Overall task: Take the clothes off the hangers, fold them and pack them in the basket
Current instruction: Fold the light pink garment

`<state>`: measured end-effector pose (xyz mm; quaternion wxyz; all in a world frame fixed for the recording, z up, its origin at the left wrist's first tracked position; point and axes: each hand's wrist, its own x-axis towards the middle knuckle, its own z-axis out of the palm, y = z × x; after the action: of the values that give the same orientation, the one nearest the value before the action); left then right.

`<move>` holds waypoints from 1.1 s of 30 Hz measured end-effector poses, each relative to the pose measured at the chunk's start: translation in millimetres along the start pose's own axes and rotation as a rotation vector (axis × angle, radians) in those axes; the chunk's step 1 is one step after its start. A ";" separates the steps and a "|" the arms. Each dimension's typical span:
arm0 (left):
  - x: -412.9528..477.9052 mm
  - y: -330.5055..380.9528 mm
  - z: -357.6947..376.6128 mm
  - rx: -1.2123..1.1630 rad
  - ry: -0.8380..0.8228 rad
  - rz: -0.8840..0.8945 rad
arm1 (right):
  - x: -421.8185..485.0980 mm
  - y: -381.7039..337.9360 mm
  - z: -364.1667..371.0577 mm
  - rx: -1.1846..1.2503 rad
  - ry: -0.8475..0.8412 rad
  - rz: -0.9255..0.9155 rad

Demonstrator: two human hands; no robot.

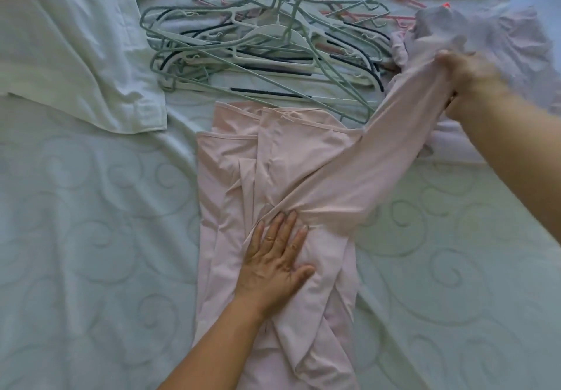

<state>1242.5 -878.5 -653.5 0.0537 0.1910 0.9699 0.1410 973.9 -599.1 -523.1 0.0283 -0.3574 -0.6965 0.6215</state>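
I have the pink garment (pixel 273 183) spread on the bed (pixel 91 222), already off its hanger. My left hand (pixel 274 263) lies flat, fingers straight, pressing the cloth at its middle, I judge to pin the fold line. My right hand (pixel 464 76) grips the gathered end of a sleeve, lifting it taut so it can swing across the body. The empty hangers (pixel 258 46) lie heaped just beyond the garment. No basket shows in this view.
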 end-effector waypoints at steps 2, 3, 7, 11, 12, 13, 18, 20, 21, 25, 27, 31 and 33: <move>-2.5 -2.0 -2.3 -0.028 -0.004 0.021 | 5.5 -37.9 -10.3 0.138 -0.009 -0.143; -4.0 -2.0 -5.2 -0.039 0.001 0.034 | 6.4 -57.3 -12.3 0.198 -0.051 -0.195; -2.0 4.7 -24.3 -0.028 0.056 -0.030 | -7.3 -100.6 -0.7 0.186 -0.276 -0.286; 0.8 21.2 -64.7 -0.427 0.169 -0.206 | -93.2 -105.3 22.7 0.179 -0.427 -0.556; -1.0 26.0 -81.2 -0.714 0.179 -0.333 | -123.2 -100.8 26.5 0.160 -0.454 -0.611; -2.4 28.8 -97.9 -1.063 0.202 -0.501 | -154.2 -91.1 30.1 0.144 -0.477 -0.667; -42.4 -5.3 -114.7 -2.274 0.210 -1.065 | -291.8 65.2 6.7 -0.243 -0.754 -0.757; -66.0 -15.9 -107.0 -2.386 0.132 -1.146 | -325.7 133.3 -11.2 -0.503 -0.851 -0.708; -77.1 -16.3 -101.6 -2.357 0.053 -1.200 | -334.4 162.6 -20.6 -0.583 -0.866 -0.681; -98.1 -9.0 -83.9 -1.982 -0.113 -1.275 | -333.2 208.4 -37.7 -0.749 -0.749 -0.643; -99.8 -5.5 -76.0 -1.844 -0.073 -1.219 | -318.3 208.0 -33.2 -0.763 -0.601 -0.642; -98.1 2.8 -79.7 -1.841 -0.087 -1.246 | -282.2 190.8 -0.3 -0.672 -0.377 -0.561; -106.1 -0.1 -82.3 -1.633 -0.147 -1.189 | -255.3 176.3 17.8 -0.518 -0.243 -0.322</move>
<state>1327.1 -940.3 -569.7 0.2889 -0.4100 0.5090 0.6996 1236.6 -755.2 -580.0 -0.0488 -0.1611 -0.8773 0.4494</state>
